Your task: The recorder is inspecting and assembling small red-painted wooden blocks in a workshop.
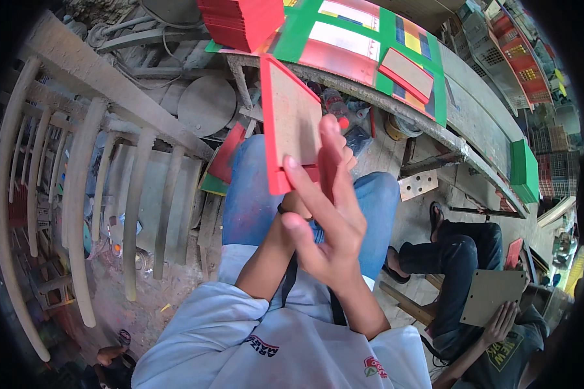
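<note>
A tan board with red edging [295, 113] is held up at a tilt over my lap. My left hand [297, 205] comes from behind and grips the board near its lower end; most of it is hidden by my right hand and the board. In front of it, my right hand [334, 230] has its fingers stretched out and apart. One fingertip lies at the board's lower red edge. Beyond the board, a tall stack of red pieces [243, 24] stands on the bench. A similar red-edged board [407, 73] rests further right on the bench.
Green sheets with coloured print [292, 40] cover part of the long bench [486, 107]. A green stack [523, 172] stands at its right end. Wooden slatted railing [97, 84] fills the left. At lower right a seated co-worker holds a grey-tan board [493, 297]. A red-capped bottle [333, 104] is under the bench.
</note>
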Demonstrator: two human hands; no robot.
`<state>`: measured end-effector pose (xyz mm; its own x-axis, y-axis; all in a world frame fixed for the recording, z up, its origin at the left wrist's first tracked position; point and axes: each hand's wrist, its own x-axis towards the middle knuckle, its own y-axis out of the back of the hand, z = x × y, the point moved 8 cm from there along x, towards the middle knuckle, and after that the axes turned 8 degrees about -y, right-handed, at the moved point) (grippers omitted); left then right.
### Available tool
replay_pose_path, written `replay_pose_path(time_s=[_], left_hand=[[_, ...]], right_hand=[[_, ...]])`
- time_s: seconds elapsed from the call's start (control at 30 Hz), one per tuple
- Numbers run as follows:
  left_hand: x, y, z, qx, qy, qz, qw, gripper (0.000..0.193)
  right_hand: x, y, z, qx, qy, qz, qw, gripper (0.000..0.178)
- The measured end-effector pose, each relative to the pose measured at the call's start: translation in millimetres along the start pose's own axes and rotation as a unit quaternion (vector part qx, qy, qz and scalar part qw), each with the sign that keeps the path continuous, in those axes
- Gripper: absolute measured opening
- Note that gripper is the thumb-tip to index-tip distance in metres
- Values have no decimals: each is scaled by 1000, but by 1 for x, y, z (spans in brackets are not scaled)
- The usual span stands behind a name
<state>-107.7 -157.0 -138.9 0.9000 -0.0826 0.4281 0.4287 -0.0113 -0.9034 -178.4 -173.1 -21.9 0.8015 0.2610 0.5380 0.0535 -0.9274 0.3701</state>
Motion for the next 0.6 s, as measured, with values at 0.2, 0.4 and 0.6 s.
replay_pose_path(time_s=[0.2, 0.4, 0.6], left_hand=[[7, 1, 8, 16, -44, -26, 999, 23], [13, 0, 8, -6, -40, -33, 999, 57], [12, -6, 11, -18, -44, -49, 998, 60]], right_hand=[[-6, -3, 0, 8, 19, -39, 999, 32], [-7, -8, -4, 52, 17, -53, 997, 31], [-8, -11, -6, 76, 29, -71, 994, 33]])
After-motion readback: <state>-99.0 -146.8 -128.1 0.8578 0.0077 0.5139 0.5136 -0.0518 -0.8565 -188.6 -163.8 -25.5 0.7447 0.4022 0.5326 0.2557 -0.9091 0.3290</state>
